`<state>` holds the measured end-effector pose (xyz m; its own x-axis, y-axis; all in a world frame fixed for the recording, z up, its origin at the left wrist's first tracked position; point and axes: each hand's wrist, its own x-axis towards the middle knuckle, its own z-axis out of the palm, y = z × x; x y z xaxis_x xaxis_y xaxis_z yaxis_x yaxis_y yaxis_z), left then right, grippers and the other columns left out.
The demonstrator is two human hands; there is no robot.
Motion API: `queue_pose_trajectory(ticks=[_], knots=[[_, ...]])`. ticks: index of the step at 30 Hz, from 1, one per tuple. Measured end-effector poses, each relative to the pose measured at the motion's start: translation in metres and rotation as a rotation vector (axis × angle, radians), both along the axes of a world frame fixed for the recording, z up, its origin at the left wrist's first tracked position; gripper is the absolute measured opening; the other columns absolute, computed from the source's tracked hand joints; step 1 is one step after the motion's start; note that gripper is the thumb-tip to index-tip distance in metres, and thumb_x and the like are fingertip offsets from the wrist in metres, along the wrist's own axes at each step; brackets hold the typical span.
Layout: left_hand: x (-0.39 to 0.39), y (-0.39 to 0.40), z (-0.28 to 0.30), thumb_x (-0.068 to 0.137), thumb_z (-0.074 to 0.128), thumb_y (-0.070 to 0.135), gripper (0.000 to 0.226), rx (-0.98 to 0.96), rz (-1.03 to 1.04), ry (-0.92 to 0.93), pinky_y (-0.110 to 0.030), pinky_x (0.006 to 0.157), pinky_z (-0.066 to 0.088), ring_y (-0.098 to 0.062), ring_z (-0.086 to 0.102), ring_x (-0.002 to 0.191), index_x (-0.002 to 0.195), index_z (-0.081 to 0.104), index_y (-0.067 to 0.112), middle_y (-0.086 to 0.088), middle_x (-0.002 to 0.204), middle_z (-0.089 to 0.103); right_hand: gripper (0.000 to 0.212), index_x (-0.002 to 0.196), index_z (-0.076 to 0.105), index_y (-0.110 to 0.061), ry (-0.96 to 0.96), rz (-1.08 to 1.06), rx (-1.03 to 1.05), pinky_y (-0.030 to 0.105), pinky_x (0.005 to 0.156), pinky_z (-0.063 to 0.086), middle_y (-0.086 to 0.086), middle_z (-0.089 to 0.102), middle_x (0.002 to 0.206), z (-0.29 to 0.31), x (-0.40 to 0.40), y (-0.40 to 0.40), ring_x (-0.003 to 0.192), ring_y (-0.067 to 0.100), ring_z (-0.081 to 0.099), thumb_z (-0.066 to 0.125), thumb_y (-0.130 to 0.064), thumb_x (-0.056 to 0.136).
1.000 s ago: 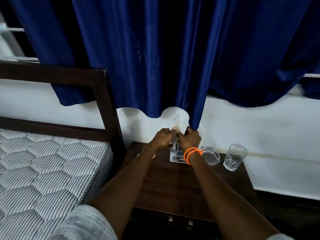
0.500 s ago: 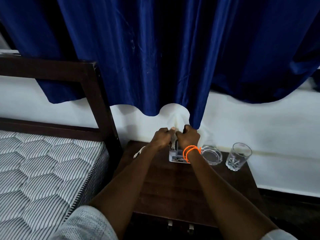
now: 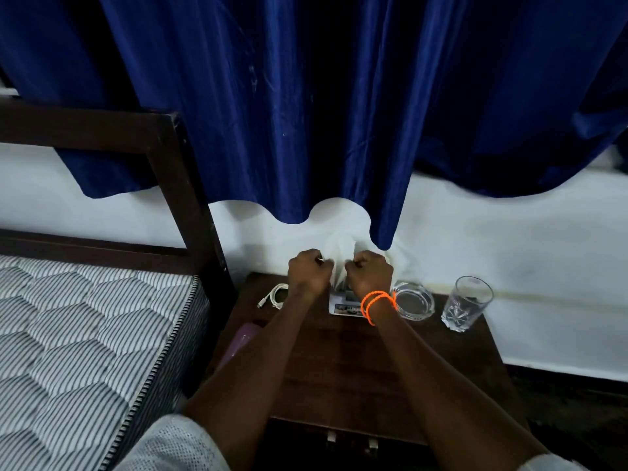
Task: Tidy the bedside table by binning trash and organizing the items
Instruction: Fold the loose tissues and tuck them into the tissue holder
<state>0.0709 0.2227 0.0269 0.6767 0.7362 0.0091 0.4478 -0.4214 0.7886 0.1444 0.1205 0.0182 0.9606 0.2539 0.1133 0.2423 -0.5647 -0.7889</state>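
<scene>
Two hands grip one white tissue (image 3: 339, 248) at the back of the tabletop (image 3: 339, 362), the left hand (image 3: 307, 271) and right hand (image 3: 368, 271) curled on either side of it. It stands upright out of a tissue box (image 3: 343, 305), its long axis vertical. Beside the box sit a glass ashtray (image 3: 413, 302) and a drinking glass (image 3: 467, 304); a white cable (image 3: 273, 295) lies left. Dark wood, white wall, blue curtain (image 3: 339, 113) above, bed (image 3: 68, 334) to the left.

front of bedside table (image 3: 356, 368) bare | back row blocked: cable (image 3: 273, 295), ashtray (image 3: 413, 300), glass (image 3: 467, 302)
</scene>
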Motion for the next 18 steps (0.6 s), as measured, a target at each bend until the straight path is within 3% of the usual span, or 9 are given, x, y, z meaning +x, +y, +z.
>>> queue_pose_trajectory(ticks=[3, 8, 14, 16, 18], knots=[[-0.001, 0.000, -0.002, 0.083, 0.070, 0.024, 0.019, 0.003, 0.010, 0.022, -0.023, 0.063, 0.035, -0.027, 0.065, 0.078, 0.070, 0.064, 0.011, -0.008, 0.073, 0.067, 0.012, 0.073, 0.070, -0.009, 0.030, 0.007, 0.002, 0.031, 0.072, 0.050, 0.009, 0.072, 0.074, -0.003, -0.003, 0.000, 0.078, 0.029, 0.066, 0.066, -0.020, 0.077], [-0.001, -0.003, -0.007, 0.081, 0.070, 0.018, 0.034, 0.022, 0.002, 0.000, -0.026, 0.058, 0.032, -0.025, 0.053, 0.063, 0.055, 0.047, 0.014, 0.000, 0.054, 0.050, 0.006, 0.077, 0.070, -0.011, -0.010, -0.007, 0.043, 0.036, 0.074, 0.055, 0.008, 0.073, 0.076, -0.007, -0.007, 0.000, 0.077, 0.029, 0.067, 0.065, -0.015, 0.077], [-0.006, -0.008, -0.013, 0.073, 0.071, 0.016, 0.042, -0.015, -0.003, 0.020, -0.027, 0.052, 0.028, -0.022, 0.044, 0.058, 0.049, 0.037, 0.014, -0.004, 0.051, 0.042, 0.007, 0.069, 0.071, -0.013, 0.046, 0.075, -0.081, 0.024, 0.064, 0.044, 0.004, 0.072, 0.076, -0.019, -0.011, -0.006, 0.076, 0.024, 0.067, 0.068, -0.017, 0.074], [-0.007, -0.010, -0.016, 0.072, 0.073, 0.018, 0.036, -0.022, 0.012, 0.026, -0.027, 0.053, 0.030, -0.022, 0.049, 0.061, 0.053, 0.043, 0.016, -0.004, 0.054, 0.047, 0.009, 0.070, 0.072, -0.011, 0.059, 0.096, -0.077, 0.026, 0.066, 0.049, 0.004, 0.072, 0.076, -0.020, -0.012, -0.009, 0.075, 0.023, 0.067, 0.071, -0.019, 0.074], [-0.008, -0.011, -0.018, 0.072, 0.074, 0.022, 0.015, -0.016, 0.008, 0.010, -0.024, 0.056, 0.037, -0.021, 0.058, 0.068, 0.068, 0.061, 0.014, 0.003, 0.063, 0.060, 0.009, 0.072, 0.074, -0.011, 0.062, 0.123, -0.058, 0.031, 0.072, 0.055, 0.005, 0.073, 0.077, -0.019, -0.015, -0.014, 0.075, 0.022, 0.068, 0.070, -0.019, 0.073]])
